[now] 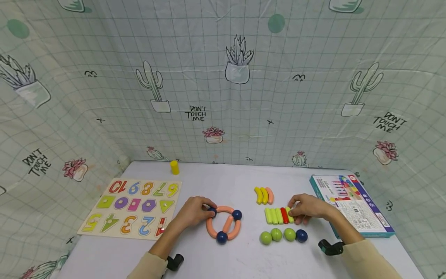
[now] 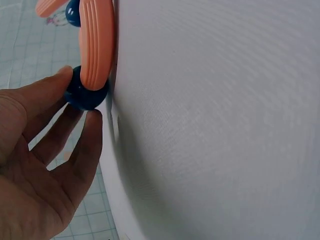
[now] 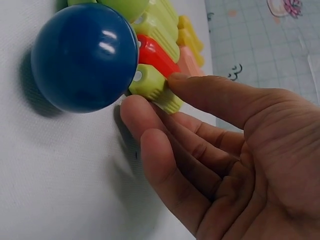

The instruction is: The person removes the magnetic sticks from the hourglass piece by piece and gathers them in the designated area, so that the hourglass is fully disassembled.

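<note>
My left hand pinches a dark blue ball at the upper left of a ring. Salmon curved sticks form that ring, joined by two more blue balls, one at the right and one at the bottom. Inside it, a salmon stick runs up from the bottom ball. Over on the right, my right hand pinches the light green stick at the end of a row, between thumb and fingers. Beside that stick lies a red stick, then several light green sticks.
Green balls and a blue ball line up before the sticks. Behind lie yellow curved sticks and a salmon one. A number puzzle board is left, a yellow cylinder behind it, a box right.
</note>
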Tool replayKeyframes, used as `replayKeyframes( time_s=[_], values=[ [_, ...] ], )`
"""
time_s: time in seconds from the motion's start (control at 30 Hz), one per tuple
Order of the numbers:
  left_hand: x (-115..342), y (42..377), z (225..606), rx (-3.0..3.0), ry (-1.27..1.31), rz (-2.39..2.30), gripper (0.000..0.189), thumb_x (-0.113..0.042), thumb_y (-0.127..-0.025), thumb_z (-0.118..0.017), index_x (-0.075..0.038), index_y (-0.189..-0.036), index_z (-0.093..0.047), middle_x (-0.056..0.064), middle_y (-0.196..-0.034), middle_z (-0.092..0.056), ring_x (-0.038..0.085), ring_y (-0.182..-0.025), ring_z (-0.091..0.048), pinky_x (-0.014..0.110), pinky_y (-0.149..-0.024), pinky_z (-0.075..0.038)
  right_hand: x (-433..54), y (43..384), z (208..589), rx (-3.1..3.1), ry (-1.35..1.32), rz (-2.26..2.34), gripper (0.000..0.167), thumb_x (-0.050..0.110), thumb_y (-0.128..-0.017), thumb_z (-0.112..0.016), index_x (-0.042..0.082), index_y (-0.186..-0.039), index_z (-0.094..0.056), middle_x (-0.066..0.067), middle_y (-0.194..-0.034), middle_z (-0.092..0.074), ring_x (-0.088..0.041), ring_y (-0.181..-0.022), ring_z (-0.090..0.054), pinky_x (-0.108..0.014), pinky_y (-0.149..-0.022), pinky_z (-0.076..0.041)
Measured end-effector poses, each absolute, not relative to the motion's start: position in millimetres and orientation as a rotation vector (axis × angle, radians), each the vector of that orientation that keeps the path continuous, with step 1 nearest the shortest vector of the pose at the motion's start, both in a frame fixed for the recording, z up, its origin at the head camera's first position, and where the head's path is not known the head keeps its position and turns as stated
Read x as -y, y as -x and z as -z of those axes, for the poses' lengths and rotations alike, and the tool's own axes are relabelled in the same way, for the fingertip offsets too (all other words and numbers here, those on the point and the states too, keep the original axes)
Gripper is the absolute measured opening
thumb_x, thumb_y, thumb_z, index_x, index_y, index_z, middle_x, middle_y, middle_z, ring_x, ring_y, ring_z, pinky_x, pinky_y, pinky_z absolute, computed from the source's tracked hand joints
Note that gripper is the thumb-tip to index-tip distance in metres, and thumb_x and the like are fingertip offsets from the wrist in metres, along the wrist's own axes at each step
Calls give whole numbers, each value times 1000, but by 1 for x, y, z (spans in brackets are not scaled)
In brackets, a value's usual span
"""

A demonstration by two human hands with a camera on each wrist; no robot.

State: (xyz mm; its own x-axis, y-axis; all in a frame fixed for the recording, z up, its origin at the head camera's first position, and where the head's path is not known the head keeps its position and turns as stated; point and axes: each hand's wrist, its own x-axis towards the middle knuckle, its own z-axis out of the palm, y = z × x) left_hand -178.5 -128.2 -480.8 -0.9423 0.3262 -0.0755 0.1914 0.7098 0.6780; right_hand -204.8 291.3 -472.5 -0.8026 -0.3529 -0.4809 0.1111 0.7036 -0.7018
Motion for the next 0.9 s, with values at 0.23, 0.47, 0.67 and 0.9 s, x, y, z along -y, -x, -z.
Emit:
replayKeyframes(
  time_s=[0.23, 0.47, 0.67, 0.9],
  values=[
    [129, 177, 481, -2744, -421, -1005, 20, -22, -88, -79, -19, -108, -78, 6, -116, -71, 21, -92, -65, 41, -78, -52, -280, 202, 456, -2489, 162, 891, 25, 27, -97, -68, 5, -107, -63, -6, -72, -65, -19, -61, -61, -30, -54, -48],
    [131, 177, 482, -2646, -463, -1100, 22, -15, -92, -75, -11, -114, -74, 8, -114, -69, 15, -66, -63, 32, -62, -54, -211, 194, 446, -2448, 503, 970, 22, 28, -96, -69, 8, -107, -66, -5, -77, -67, -22, -61, -63, -35, -55, -52],
    [132, 169, 479, -2645, -594, -1064, 27, -25, -87, -80, -11, -110, -73, 13, -125, -62, 18, -84, -60, 35, -76, -51, -148, 180, 451, -2365, 663, 999, 28, 26, -94, -72, 7, -115, -68, -3, -77, -68, -21, -53, -61, -42, -51, -54],
    [127, 159, 478, -2594, -744, -980, 37, -38, -76, -89, -15, -99, -72, 13, -141, -48, 14, -84, -59, 28, -74, -47, -113, 174, 462, -2392, 752, 1003, 17, 20, -92, -73, 11, -105, -69, 4, -74, -65, -10, -46, -51, -27, -44, -46]
  ],
)
